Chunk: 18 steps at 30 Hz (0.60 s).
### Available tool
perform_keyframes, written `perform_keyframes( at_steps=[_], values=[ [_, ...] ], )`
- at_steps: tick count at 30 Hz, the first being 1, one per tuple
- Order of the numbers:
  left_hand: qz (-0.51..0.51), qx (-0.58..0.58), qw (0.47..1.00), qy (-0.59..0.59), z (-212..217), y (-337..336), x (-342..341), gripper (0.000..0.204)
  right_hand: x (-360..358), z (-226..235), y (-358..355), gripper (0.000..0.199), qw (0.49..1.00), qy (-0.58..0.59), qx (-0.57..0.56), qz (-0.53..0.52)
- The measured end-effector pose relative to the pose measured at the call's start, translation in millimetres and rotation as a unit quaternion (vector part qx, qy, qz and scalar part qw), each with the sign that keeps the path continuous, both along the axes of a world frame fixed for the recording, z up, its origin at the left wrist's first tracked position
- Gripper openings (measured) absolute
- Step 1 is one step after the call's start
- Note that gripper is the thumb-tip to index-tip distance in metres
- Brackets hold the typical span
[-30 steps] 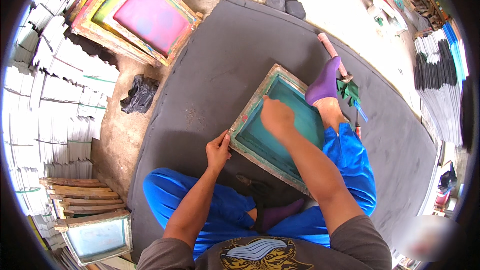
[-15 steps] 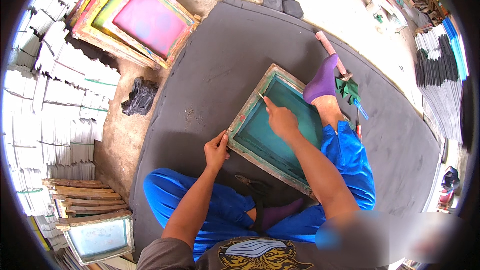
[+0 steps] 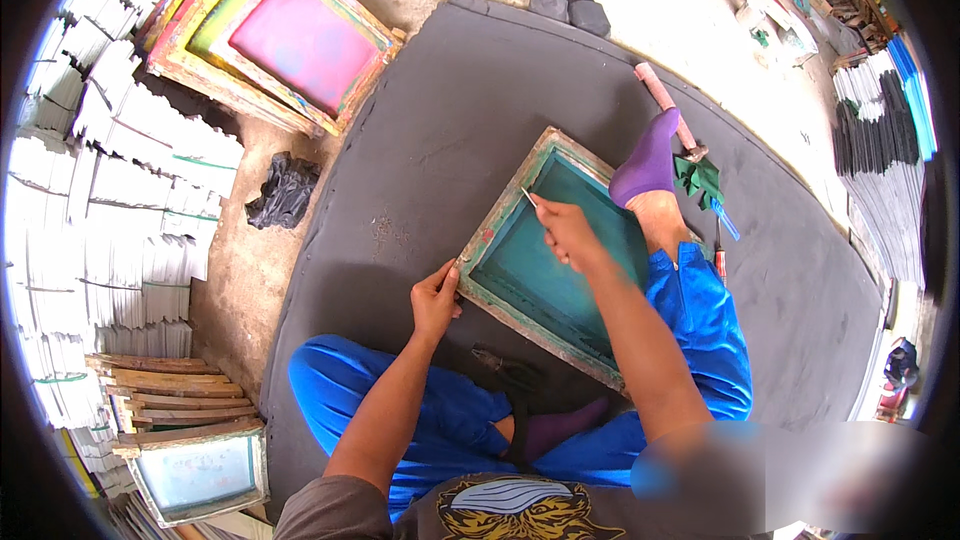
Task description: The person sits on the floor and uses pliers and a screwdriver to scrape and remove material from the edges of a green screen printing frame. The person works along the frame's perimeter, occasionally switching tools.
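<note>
A wooden screen-printing frame (image 3: 490,235) with teal mesh lies tilted in front of me, its wood stained green and red. My left hand (image 3: 436,302) pinches the frame's left corner, thumb and fingers closed on the wood. Over the mesh, my right hand (image 3: 567,232) is closed on a thin pale stick-like tool (image 3: 528,196). The tool's tip points to the inner edge of the frame's upper left side. Most of the tool is hidden in my fingers, so its kind is unclear. My purple-socked foot (image 3: 645,158) rests by the frame's far right side.
A dark padded mat (image 3: 430,140) lies beneath me. Pliers (image 3: 490,355) lie near my legs. Beyond my foot are a pink roll (image 3: 655,87) and a green scrap (image 3: 700,180). Colourful screen frames (image 3: 300,40), paper stacks (image 3: 140,210) and a black plastic bag (image 3: 284,190) stand left.
My right hand has turned slightly and drawn back, its index finger now curled rather than stretched along the tool. The left hand keeps its hold on the frame.
</note>
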<state>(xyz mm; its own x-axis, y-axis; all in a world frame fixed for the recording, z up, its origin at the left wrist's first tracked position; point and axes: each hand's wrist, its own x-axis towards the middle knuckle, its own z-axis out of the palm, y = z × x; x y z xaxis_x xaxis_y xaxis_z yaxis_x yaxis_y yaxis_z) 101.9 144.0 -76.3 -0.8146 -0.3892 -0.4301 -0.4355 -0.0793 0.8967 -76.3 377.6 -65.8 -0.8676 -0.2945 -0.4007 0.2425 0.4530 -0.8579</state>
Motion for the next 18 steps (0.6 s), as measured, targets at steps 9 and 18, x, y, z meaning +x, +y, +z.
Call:
perform_keyframes(
  at_steps=[9,18],
  values=[
    [-0.007,0.015,1.0,-0.011,1,-4,-1,0.041,-10,36,-6,0.041,0.973,-0.205,-0.101,-0.041],
    [0.008,0.037,0.999,-0.011,2,-3,-2,0.038,-3,23,8,0.042,0.973,0.159,0.15,0.072]
  ],
)
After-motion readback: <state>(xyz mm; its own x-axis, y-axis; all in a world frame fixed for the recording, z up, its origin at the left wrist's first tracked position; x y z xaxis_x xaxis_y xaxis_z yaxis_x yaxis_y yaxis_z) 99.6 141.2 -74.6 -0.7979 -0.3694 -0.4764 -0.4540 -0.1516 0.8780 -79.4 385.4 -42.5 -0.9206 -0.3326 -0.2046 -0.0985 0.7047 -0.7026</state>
